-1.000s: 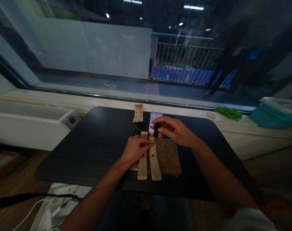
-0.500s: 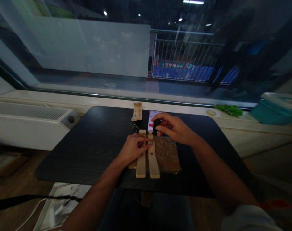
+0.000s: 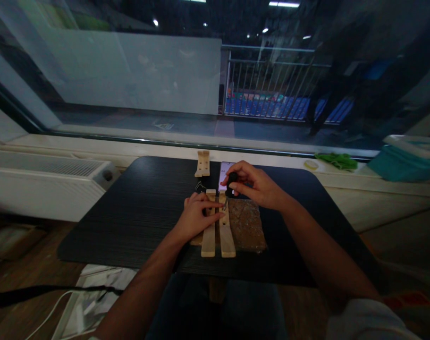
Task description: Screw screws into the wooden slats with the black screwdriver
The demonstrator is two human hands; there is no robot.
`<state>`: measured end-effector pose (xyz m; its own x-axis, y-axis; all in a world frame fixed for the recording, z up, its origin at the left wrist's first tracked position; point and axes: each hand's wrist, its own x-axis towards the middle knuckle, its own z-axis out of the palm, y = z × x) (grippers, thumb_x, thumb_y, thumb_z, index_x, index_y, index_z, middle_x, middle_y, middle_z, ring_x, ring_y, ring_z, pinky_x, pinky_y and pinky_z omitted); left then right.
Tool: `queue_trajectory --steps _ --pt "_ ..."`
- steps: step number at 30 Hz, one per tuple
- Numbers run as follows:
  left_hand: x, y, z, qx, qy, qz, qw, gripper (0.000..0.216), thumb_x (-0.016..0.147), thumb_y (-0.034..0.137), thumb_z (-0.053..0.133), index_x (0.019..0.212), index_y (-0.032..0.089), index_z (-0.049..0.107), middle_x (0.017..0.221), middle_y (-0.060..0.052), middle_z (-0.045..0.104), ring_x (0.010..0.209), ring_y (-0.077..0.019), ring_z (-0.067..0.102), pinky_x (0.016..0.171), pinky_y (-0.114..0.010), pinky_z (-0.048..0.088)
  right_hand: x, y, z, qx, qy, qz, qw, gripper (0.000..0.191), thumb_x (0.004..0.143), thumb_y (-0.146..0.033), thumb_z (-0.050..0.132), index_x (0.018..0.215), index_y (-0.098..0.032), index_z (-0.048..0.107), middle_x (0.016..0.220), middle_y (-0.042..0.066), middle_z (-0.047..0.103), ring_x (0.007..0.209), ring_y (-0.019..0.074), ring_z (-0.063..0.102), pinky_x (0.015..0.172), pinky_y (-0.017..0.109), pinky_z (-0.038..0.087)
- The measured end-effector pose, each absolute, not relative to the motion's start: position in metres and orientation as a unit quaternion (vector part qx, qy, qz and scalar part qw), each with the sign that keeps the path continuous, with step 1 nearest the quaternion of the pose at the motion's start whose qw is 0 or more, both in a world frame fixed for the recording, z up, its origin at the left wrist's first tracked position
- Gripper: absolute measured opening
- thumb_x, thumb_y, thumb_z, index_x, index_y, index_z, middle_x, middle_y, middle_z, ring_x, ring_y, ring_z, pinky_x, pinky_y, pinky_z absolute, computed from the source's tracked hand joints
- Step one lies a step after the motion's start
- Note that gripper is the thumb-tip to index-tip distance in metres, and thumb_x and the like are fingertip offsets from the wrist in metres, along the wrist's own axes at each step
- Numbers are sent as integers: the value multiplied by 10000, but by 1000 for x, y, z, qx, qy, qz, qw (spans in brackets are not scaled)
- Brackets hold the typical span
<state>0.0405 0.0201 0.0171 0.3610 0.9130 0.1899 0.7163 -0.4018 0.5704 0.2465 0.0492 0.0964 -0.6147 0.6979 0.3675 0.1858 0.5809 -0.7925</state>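
Two wooden slats [image 3: 228, 238] lie side by side on the black table [image 3: 130, 212]. The left hand [image 3: 197, 217], earlier pinching at their far end, now lies flat across both, fingers spread, gripping nothing. The right hand [image 3: 255, 186], just beyond the slats, grips a black-handled driver [image 3: 231, 181] (tip on the right slat, more upright than before).

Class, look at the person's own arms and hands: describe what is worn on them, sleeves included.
Both forearms are bare. The left hand and right hand show no glove, ring or watch, though the light is dim. A pale sleeve covers the right upper arm.
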Motion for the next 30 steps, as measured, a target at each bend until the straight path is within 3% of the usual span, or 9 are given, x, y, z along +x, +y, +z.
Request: queue_trajectory --steps 3,7,19,30 --pt "40 20 15 792 521 249 197 243 806 379 728 1040 321 759 983 -37 608 1002 -257 504 910 -423 351 248 52 94 -252 -830 359 346 266 912 -283 555 1172 -228 539 1013 34 651 720 90 612 681 262 518" --pt "41 18 16 779 544 244 196 247 796 406 733 1032 340 760 953 -32 571 996 -260 480 882 -409 347 251 54 96 -245 -845 345 328 248 927 -294 537 1142 -212 629 998 36 655 682 74 612 665 244 521" --pt "42 17 19 760 558 245 228 258 784 401 743 1030 328 761 939 -28 551 1001 -256 467 882 -393 343 257 52 101 -239 -837 359 337 289 920 -210 513 1203 -231 566 1051 47 662 692 84 625 675 265 544" --pt "42 16 19 762 557 245 222 252 789 394 741 1032 333 762 911 -31 540 967 -253 468 869 -396 354 254 53 98 -277 -825 350 347 218 882 -264 570 1093 -208 577 1008 30 630 728 87 606 695 263 512"
